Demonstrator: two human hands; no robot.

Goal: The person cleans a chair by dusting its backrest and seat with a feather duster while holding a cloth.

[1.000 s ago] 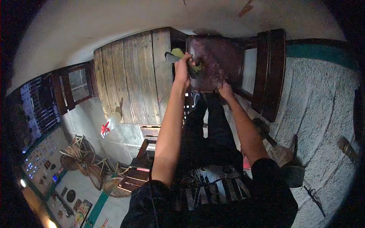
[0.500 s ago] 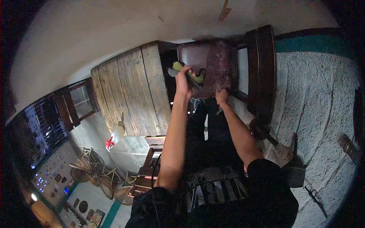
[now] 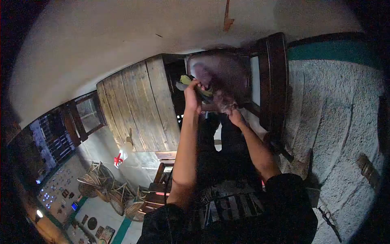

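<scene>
My left hand is closed round a bundled yellow-green and grey cloth, beside the near left part of a dark reddish-brown, shiny seat or tabletop. My right hand is closed at the front edge of that surface, on the end of a blurred, purplish-brown feathery or cloth-like thing. That thing reaches up and left over the surface, close to the cloth. Its exact kind cannot be made out.
A wooden plank table stands at the left, with a spray bottle with a red trigger near its edge. Woven baskets lie lower left. A dark wooden frame and rough white wall are at the right.
The purplish-brown thing has swung left from the surface's right part towards the cloth, with my right hand slightly lower. My left hand still holds the cloth. The camera view has shifted.
</scene>
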